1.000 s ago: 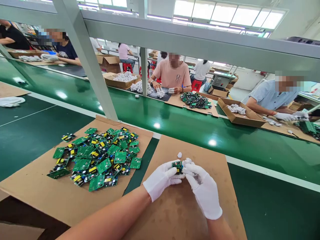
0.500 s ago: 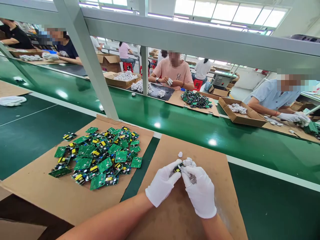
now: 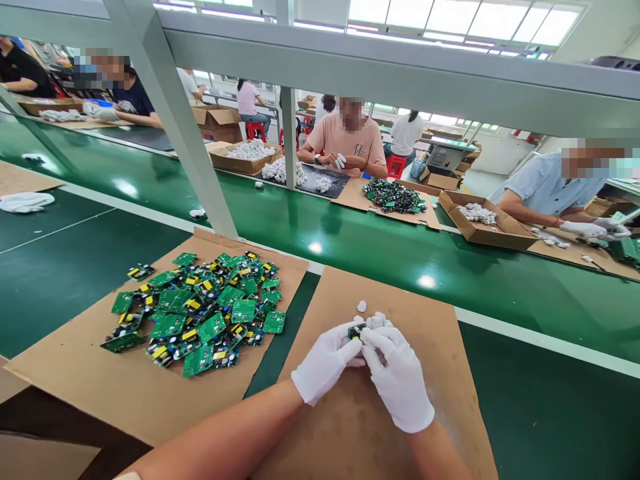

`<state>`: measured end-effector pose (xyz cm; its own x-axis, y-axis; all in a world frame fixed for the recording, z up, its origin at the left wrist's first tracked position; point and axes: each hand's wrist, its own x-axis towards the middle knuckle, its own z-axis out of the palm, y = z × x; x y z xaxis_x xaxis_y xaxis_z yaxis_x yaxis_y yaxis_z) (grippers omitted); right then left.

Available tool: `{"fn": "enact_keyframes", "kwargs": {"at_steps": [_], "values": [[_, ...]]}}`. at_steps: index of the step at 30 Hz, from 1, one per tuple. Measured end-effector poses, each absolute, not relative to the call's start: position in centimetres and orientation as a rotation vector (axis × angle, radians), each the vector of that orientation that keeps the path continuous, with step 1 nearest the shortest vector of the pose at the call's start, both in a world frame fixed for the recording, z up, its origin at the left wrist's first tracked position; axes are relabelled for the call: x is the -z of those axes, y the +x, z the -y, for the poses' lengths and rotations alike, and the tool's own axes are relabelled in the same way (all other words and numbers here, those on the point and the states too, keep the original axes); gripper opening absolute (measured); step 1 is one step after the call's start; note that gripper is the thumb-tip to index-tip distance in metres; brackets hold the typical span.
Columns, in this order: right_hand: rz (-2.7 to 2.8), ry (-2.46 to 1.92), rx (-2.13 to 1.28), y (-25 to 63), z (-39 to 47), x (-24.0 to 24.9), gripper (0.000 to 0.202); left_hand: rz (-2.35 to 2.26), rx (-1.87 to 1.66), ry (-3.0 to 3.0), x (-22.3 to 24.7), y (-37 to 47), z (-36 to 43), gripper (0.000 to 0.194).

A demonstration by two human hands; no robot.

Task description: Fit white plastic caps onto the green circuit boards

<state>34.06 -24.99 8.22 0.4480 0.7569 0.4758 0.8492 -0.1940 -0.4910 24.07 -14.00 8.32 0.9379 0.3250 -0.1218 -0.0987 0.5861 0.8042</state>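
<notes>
A small green circuit board (image 3: 356, 331) is gripped between the thumb and fingers of my left hand (image 3: 325, 363), in a white glove. My right hand (image 3: 400, 380), also gloved, has its fingers closed at the board's right side; whatever they pinch is too small to make out. Just beyond the fingertips lie white putty-like lumps (image 3: 379, 320), partly hidden by my right hand, and one separate white lump (image 3: 361, 306). Both hands are over the right cardboard sheet (image 3: 320, 427). On the left cardboard sheet (image 3: 80, 380) is a heap of circuit boards (image 3: 210, 327).
A green conveyor belt (image 3: 320, 233) crosses behind the cardboard, below a grey metal frame (image 3: 180, 127). Small items lie on the belt. Across it, people work beside boxes of white pieces (image 3: 250, 149) and another board pile (image 3: 395, 195). A white glove (image 3: 26, 202) lies far left.
The board in my left hand has tilted slightly, and my right fingers have shifted around its edge. Items on the belt have moved left.
</notes>
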Motion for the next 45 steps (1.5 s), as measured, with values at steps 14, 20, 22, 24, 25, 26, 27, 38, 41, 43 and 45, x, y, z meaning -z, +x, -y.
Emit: {"fn": "enact_keyframes", "kwargs": {"at_steps": [14, 20, 22, 24, 25, 26, 27, 38, 41, 43, 45], "values": [[1.462, -1.972, 0.263, 34.5, 24.9, -7.9, 0.018, -0.266, -0.178, 0.878, -7.7, 24.5, 14.0, 0.038], [1.45, -1.831, 0.21, 34.3, 24.5, -8.3, 0.026, -0.26, -0.198, 0.903, -8.2, 24.2, 14.1, 0.03], [1.432, -1.783, 0.104, 34.5, 24.7, -8.7, 0.038, -0.25, -0.192, 0.918, -8.5, 24.2, 14.1, 0.026], [1.482, -1.791, 0.093, 34.7, 24.9, -8.9, 0.041, -0.234, -0.185, 0.92, -8.5, 24.1, 14.1, 0.025], [1.521, -1.802, 0.121, 34.8, 25.0, -8.9, 0.037, -0.213, -0.177, 0.911, -8.5, 24.1, 14.1, 0.025], [1.556, -1.81, 0.158, 34.9, 25.1, -8.9, 0.032, -0.185, -0.166, 0.891, -8.4, 24.1, 14.1, 0.025], [1.575, -1.811, 0.199, 35.0, 25.1, -8.8, 0.029, -0.157, -0.152, 0.862, -8.3, 24.1, 14.1, 0.027], [1.655, -1.737, 0.318, 35.0, 24.5, -8.8, 0.016, -0.127, -0.152, 0.999, -8.7, 24.0, 14.2, 0.036], [1.51, -1.74, -0.092, 34.9, 25.0, -8.6, 0.04, -0.2, -0.142, 0.957, -8.8, 24.1, 14.2, 0.029], [1.352, -1.673, -0.352, 34.8, 25.2, -8.3, 0.068, -0.237, -0.156, 0.946, -8.8, 24.1, 14.2, 0.026], [1.258, -1.681, -0.457, 34.7, 25.2, -7.9, 0.078, -0.268, -0.17, 0.932, -8.6, 24.2, 14.2, 0.027]]}}
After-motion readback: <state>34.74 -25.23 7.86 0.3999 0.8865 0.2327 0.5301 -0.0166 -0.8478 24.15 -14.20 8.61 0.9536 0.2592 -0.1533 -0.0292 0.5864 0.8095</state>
